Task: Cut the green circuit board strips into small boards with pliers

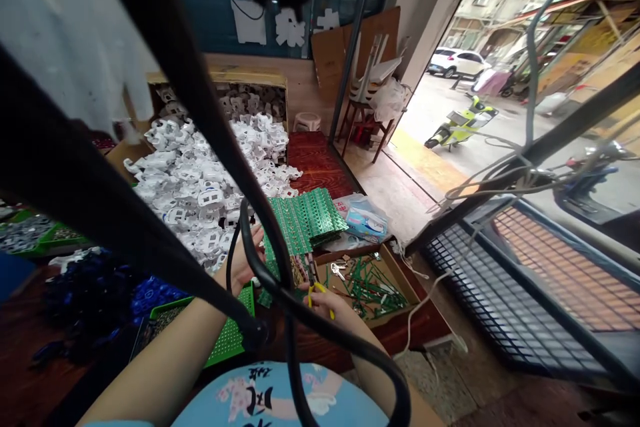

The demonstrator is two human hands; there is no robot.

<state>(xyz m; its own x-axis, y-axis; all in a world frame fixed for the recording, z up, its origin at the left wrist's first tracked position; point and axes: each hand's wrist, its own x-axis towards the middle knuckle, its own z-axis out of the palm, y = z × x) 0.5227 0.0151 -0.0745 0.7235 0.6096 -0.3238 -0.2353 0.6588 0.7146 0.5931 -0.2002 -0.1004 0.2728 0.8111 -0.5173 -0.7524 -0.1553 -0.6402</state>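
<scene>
My left hand [246,255] holds a green circuit board strip [273,265] near the table's middle. Close beside it, my right hand [327,301] grips yellow-handled cutters [313,282] whose tip points up at the strip. A stack of green circuit boards [305,217] lies just beyond both hands. Thick black cables [280,293] hang in front of the camera and hide part of the hands.
A heap of white plastic parts [200,173] spills from a cardboard box [225,77] at the back. A cardboard tray [395,273] of green offcuts sits right of my hands. Blue parts [100,293] lie left. A metal grid [500,287] and open street stand right.
</scene>
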